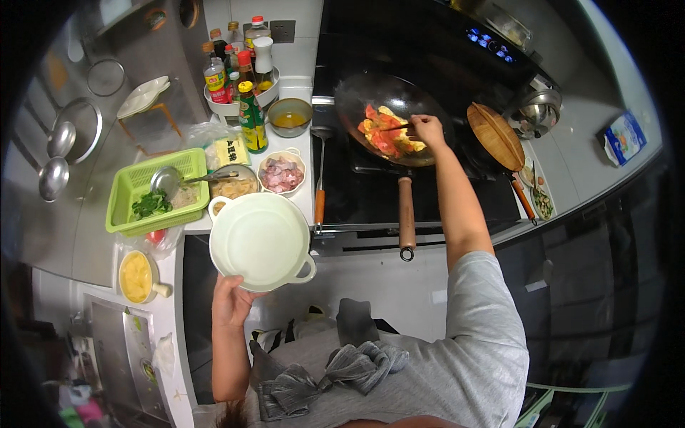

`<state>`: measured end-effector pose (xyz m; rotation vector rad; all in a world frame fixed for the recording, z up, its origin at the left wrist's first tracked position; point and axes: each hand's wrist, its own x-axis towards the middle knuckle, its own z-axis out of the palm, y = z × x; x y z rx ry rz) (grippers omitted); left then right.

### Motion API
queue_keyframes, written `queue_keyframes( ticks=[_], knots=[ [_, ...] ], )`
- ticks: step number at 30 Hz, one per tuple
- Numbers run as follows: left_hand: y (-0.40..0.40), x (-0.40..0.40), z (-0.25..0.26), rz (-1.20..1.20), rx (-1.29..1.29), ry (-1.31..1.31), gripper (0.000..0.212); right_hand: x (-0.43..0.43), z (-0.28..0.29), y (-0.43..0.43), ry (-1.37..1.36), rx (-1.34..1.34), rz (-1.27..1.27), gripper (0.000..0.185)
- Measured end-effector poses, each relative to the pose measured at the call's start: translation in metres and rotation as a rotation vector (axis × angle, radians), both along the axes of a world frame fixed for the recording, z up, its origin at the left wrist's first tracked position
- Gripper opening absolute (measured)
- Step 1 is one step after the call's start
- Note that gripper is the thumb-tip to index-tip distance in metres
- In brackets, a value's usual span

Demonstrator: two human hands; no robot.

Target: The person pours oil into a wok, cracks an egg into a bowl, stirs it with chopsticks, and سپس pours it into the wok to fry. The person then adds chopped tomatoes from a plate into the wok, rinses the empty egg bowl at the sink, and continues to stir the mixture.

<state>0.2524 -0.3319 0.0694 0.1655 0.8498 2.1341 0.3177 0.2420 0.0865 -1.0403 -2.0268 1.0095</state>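
Note:
My left hand [234,299] grips the lower rim of a white two-handled bowl [260,241], which has nothing in it and hangs in front of the counter's edge. With my right hand [427,131] I hold dark chopsticks [398,127], their tips among tomato and scrambled egg [388,136] in a black wok [406,91]. The wok stands on the black cooktop [369,206], its wooden handle [406,211] pointing towards me. A ladle with a wooden grip [320,198] lies left of the wok, beside a small bowl of raw meat [281,172].
Left stand a green basket [120,190] with greens, a bowl of beaten egg [289,115], sauce bottles [251,117] and a dish of yellow pieces [136,277]. A second pan with a wooden lid [495,136] is right of the wok. A sink [109,342] lies lower left.

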Motion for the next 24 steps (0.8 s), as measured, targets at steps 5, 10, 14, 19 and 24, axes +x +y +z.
queue_keyframes(
  ticks=[5, 10, 14, 19, 24],
  knots=[
    [-0.004, 0.003, 0.005, 0.014, -0.013, 0.024, 0.059, 0.025, 0.11, -0.063, -0.108, -0.14, 0.02, 0.027],
    [-0.004, 0.005, 0.007, 0.03, -0.004, 0.006, 0.059, 0.002, 0.066, -0.062, -0.172, 0.048, 0.024, 0.04],
    [-0.004, 0.003, 0.005, -0.003, 0.002, 0.033, 0.059, -0.01, 0.012, -0.013, 0.065, 0.212, -0.061, 0.04],
    [-0.006, 0.007, 0.007, 0.048, -0.033, 0.028, 0.059, -0.019, 0.004, -0.028, -0.017, 0.291, -0.073, 0.037],
    [-0.01, 0.006, 0.005, 0.038, -0.025, 0.034, 0.059, -0.004, 0.064, -0.043, -0.186, 0.039, 0.027, 0.041]
  ],
)
